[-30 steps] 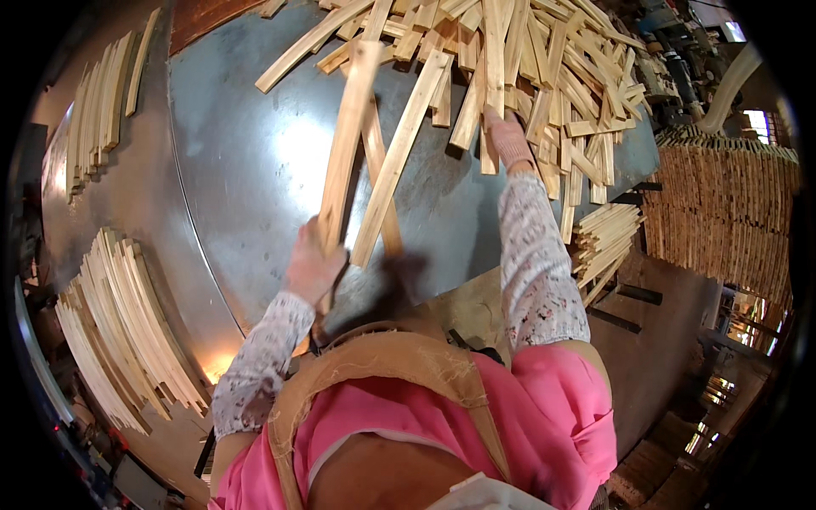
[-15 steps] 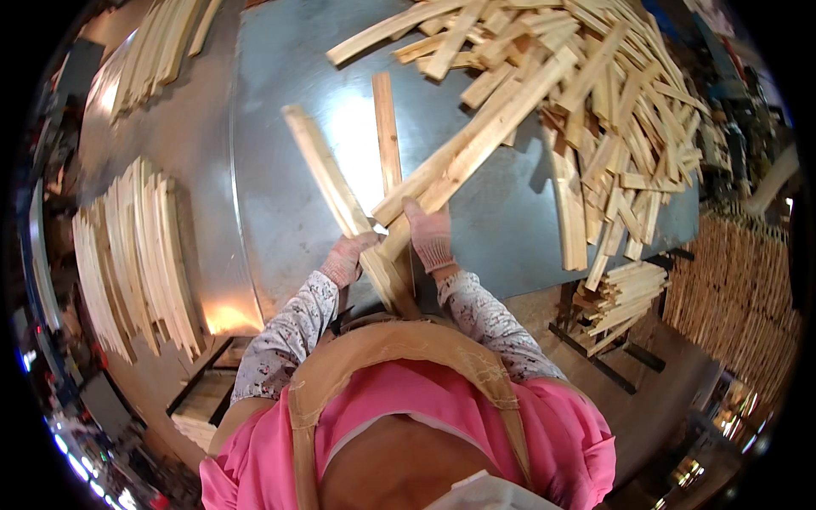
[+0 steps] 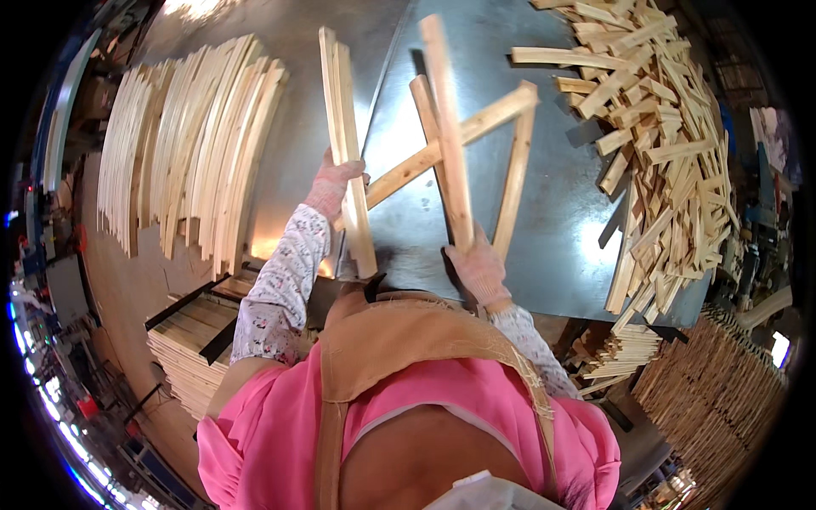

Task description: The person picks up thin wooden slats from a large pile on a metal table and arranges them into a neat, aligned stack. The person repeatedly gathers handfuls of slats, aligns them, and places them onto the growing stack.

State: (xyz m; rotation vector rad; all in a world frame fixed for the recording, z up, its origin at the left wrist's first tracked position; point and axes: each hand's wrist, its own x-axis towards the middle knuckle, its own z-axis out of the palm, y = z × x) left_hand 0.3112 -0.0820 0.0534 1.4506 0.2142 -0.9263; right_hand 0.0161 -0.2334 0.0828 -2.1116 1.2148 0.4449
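My left hand (image 3: 336, 183) wraps paired slats (image 3: 343, 119) | right hand (image 3: 478, 268) clasps one slat (image 3: 448, 136), worktop's (image 3: 561, 221) near edge | swinging could snag crossed strip (image 3: 404, 177)

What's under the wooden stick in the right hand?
Beneath that stick in the right hand, a slanting strip crosses, and a darker strip peeks out along the stick's left edge. The metal table is below. Whatever the stick covers can't be seen.
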